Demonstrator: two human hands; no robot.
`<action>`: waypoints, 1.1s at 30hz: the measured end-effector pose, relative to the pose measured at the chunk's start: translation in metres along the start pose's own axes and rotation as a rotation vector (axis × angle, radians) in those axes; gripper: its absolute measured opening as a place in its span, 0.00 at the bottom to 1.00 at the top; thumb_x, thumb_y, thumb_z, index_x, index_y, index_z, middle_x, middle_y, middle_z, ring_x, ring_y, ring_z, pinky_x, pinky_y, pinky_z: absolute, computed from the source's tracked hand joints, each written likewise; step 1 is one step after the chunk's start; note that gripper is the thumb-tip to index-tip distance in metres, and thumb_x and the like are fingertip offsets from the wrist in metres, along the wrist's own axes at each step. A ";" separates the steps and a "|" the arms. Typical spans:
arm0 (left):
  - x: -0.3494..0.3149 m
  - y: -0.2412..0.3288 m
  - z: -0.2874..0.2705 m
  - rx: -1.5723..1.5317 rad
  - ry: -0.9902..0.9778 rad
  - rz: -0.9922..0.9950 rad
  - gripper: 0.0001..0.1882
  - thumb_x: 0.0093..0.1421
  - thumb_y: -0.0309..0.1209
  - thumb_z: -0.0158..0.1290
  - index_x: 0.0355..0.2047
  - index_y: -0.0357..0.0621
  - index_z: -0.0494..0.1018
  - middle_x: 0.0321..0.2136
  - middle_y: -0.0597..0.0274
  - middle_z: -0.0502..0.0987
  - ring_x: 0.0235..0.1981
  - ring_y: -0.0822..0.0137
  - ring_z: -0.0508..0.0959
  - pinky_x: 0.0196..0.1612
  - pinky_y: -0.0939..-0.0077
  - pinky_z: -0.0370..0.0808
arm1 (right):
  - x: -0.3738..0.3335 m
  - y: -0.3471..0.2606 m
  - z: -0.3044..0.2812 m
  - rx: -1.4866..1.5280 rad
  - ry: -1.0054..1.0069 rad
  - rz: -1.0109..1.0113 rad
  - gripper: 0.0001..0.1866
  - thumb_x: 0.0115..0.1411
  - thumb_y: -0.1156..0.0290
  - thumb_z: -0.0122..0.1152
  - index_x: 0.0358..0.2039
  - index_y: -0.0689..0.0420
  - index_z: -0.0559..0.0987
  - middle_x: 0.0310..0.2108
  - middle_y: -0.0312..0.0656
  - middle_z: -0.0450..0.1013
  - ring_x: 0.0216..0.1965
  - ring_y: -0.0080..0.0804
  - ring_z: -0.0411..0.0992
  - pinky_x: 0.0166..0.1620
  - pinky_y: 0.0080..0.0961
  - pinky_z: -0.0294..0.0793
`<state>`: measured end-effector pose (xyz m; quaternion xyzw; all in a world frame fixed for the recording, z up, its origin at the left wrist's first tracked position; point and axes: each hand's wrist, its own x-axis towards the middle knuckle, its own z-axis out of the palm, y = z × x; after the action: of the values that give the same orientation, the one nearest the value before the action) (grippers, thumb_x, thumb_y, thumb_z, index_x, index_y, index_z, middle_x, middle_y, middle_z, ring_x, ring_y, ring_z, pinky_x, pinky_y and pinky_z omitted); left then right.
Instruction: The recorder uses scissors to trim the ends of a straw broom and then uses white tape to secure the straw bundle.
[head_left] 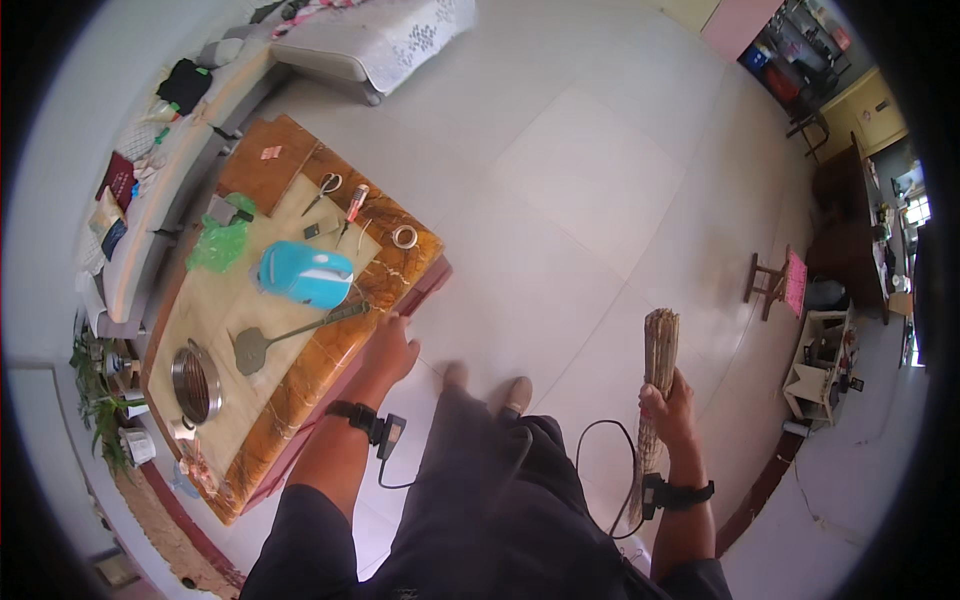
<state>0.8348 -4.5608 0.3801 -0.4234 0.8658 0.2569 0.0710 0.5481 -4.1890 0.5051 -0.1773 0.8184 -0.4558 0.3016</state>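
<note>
At left, a round, shiny metal pot (197,385) shares the glossy, marbled table (292,420) with a flat-bladed spatula (250,350) and a smooth blue appliance (308,275). My left hand (394,350), loosely curled, is by the table's edge; I can't tell if it holds anything. Right of centre, my right hand (674,412) wraps round a rough, straw-like bundle (659,350). Far right stands a pink-topped stool (795,281).

We see a little pink-topped stool (795,283), a small white shelf (806,386), leafy green plants (104,412), a white cloth (405,50) with grey patterns
</note>
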 end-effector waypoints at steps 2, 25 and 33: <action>0.051 0.002 0.000 -0.031 0.025 0.015 0.24 0.59 0.37 0.57 0.53 0.38 0.71 0.53 0.43 0.73 0.55 0.45 0.74 0.59 0.54 0.71 | 0.018 -0.008 0.013 -0.037 -0.017 0.086 0.27 0.58 0.48 0.71 0.34 0.60 0.72 0.17 0.33 0.69 0.18 0.22 0.69 0.22 0.23 0.69; 0.234 0.041 0.033 -0.349 -0.243 0.126 0.12 0.59 0.29 0.60 0.41 0.36 0.75 0.34 0.46 0.80 0.37 0.54 0.82 0.43 0.64 0.78 | 0.073 -0.013 0.092 0.113 0.090 0.490 0.28 0.54 0.51 0.72 0.41 0.64 0.75 0.26 0.40 0.72 0.28 0.29 0.70 0.34 0.29 0.72; 0.105 0.232 -0.029 -0.799 -1.057 0.453 0.13 0.61 0.25 0.59 0.45 0.36 0.73 0.37 0.64 0.78 0.33 0.75 0.78 0.41 0.78 0.77 | -0.040 -0.015 0.036 0.285 0.359 0.341 0.28 0.55 0.58 0.71 0.49 0.64 0.76 0.34 0.44 0.76 0.36 0.31 0.73 0.43 0.29 0.74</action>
<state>0.5926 -4.5303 0.4591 -0.0445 0.6214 0.7355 0.2664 0.6025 -4.1972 0.5164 0.0907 0.8044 -0.5330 0.2462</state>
